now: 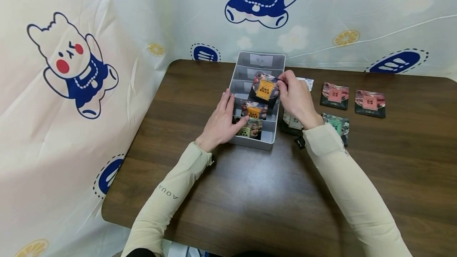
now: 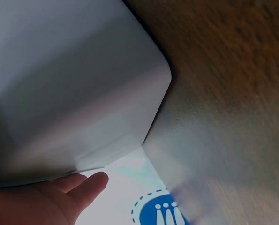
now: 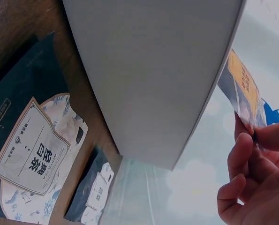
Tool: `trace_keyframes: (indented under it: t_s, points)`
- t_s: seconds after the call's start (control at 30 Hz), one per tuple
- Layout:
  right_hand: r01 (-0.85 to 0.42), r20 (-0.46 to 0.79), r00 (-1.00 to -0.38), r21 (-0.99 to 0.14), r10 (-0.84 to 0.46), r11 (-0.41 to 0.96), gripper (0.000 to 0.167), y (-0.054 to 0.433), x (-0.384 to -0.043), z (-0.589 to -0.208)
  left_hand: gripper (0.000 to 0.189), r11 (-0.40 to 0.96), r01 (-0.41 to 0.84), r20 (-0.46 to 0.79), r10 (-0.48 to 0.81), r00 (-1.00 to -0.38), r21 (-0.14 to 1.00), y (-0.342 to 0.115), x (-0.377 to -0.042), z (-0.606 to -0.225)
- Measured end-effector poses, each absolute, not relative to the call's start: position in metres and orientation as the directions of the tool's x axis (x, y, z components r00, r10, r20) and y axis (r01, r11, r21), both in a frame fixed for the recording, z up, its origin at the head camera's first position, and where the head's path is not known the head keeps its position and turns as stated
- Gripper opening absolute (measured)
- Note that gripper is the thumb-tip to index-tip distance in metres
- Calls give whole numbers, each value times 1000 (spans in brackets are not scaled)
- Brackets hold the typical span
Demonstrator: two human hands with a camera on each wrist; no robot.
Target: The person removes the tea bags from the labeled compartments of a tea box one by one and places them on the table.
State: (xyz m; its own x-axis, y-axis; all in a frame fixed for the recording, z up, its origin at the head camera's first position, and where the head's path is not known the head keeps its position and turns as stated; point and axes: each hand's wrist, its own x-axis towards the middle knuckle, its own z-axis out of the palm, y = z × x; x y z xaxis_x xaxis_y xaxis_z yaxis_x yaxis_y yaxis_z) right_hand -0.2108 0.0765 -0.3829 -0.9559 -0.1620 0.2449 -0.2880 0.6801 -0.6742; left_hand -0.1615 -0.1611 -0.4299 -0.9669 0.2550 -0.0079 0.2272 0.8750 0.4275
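Pinching hand: the right hand [image 1: 296,96], thumb and fingertips on the right edge of an orange-label packet [image 1: 265,89], other fingers curled in
Where that packet is: just left of those fingertips, above the middle compartments of the grey box [image 1: 251,143]; can't tell if its bottom edge is below the divider tops
Packet's long axis: roughly in line with the box, top leaning a bit right, printed face toward the wearer
Box's long axis: running away from the person, dividers crossing it
Nearer hand: right, easily, since it's touching; the left hand [image 1: 221,124] is lower and on the other side
Left hand: fingers straight along the box's left wall, thumb spread away over the near end. Can't tell if it touches the yellow-green-label packet [image 1: 246,131] there
Next slot back: another orange-label packet [image 1: 254,110], kinda leaned over
Box feel: smooth grey plastic by the looks of it, rounded corners, pale paper tags [image 1: 261,60] inside
Pouches: flat, dark, roughly rectangular, slightly crinkly film; two red-label ones [image 1: 335,95] [image 1: 370,103] lie off to the right
Bench [image 1: 250,193]: dark brown wood grain, dull sheen
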Motion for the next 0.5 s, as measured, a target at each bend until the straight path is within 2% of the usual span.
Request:
trace_keyframes:
  t_s: [0.3,0.5]
  points:
    - [-234,249,-966,-723,-70,650,24,85,-213,-383,90,877,225,-3,250,-968,424,-161,-162,-431]
    - [-173,169,-983,-725,-71,666,26,94,-213,-386,90,876,224,-8,251,-968,427,-161,-162,-430]
